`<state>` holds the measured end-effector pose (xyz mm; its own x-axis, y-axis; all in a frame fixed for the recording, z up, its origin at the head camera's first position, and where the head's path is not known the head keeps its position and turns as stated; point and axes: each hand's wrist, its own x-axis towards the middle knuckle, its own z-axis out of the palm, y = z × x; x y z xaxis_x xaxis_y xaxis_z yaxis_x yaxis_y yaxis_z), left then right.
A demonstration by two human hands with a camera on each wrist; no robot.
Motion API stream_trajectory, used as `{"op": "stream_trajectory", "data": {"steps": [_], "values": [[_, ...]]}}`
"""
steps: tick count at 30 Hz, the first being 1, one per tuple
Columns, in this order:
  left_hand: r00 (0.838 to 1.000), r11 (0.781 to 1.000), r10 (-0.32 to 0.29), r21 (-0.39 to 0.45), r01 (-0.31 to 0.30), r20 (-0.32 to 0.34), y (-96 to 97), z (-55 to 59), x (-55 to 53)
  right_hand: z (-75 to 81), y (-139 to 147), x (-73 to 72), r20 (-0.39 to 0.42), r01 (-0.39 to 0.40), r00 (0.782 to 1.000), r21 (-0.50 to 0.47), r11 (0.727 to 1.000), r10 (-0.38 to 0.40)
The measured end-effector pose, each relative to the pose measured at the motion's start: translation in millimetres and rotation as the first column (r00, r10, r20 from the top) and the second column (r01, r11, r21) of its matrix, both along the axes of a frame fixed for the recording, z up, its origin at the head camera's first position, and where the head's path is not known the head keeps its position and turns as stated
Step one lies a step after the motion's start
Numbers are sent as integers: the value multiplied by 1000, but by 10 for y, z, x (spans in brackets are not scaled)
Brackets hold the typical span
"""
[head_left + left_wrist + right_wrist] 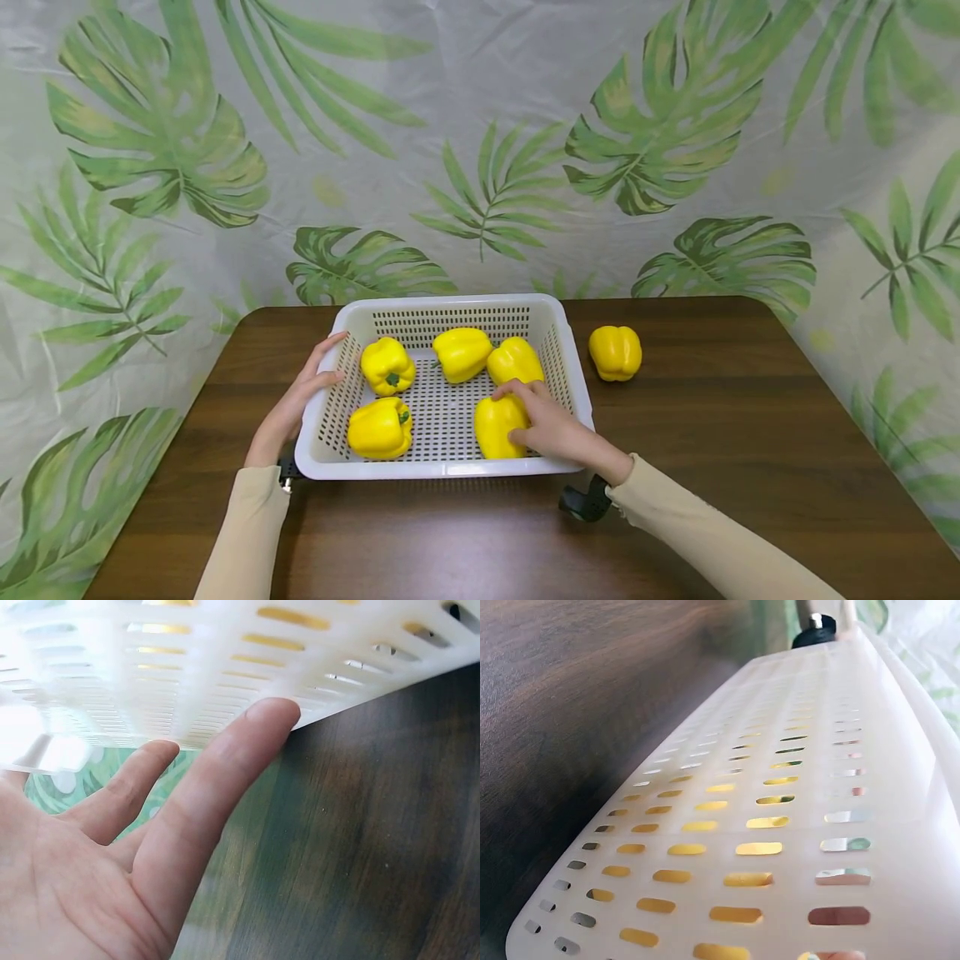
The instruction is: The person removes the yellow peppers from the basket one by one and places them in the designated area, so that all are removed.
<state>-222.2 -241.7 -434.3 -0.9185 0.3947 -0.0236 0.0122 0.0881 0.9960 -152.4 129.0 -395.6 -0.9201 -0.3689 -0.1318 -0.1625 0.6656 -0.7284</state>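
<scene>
Bracing a white perforated plastic basket (442, 469) with our left hand (296, 404), fingers spread against its left side, seemingly for steadiness, we grip a yellow bell pepper (491, 435) inside, near the front-right corner, with our right hand (549, 423).

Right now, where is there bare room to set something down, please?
The widest bare patch is the tabletop right of the basket, between the lone pepper and the right sleeve. Another lies in front of the basket, between the left sleeve and the right sleeve. Inside, some mid-floor is bare, but two peppers and the right hand crowd the right end.
</scene>
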Motion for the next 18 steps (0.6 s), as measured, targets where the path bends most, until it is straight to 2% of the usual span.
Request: {"op": "stream_trajectory", "data": {"steps": [6, 18], "values": [[1000, 1000, -6, 7, 6, -10, -6, -8, -15, -1, -8, 6, 3, 7, 1000, 2, 1000, -7], [1000, 1000, -3, -2, 3, -12, -12, -24, -19, -17, -13, 22, -43, 21, 999, -18, 1000, -22]]}}
